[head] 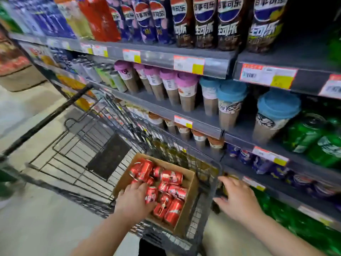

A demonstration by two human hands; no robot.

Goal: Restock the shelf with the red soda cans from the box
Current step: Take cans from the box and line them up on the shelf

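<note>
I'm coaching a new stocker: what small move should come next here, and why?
Probably curl the left hand around one of the red cans and lift it: its fingers lie on them in the box, gripping none that I can see. The right hand hovers open beside the cart, holding nothing, free to help place it.

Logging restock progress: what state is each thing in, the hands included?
cardboard box: open, inside the shopping cart.
red soda cans: lying jumbled in the box.
left hand: fingers straight, touching cans.
right hand: fingers spread, holding nothing.
</note>
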